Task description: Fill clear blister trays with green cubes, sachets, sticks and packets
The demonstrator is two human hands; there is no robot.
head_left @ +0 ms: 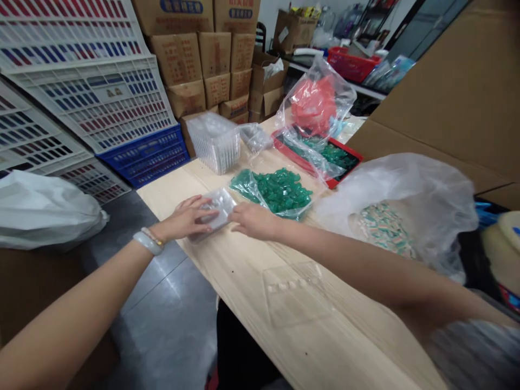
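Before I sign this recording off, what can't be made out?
All in the head view:
Right hand: fingertips on the clear plastic tray hidden by the hand itself.
Left hand: palm hidden by its back.
White sack: contents hidden by its walls.
Cartons: small print blurred.
Pale container: cut off by right edge.

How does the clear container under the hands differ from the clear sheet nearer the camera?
The container has the left hand over it and the right hand at its corner; the sheet lies untouched. The container looks cloudier, while wood grain shows plainly through the sheet. The container is beside the green pieces; the sheet lies apart from them. Both look like see-through plastic.
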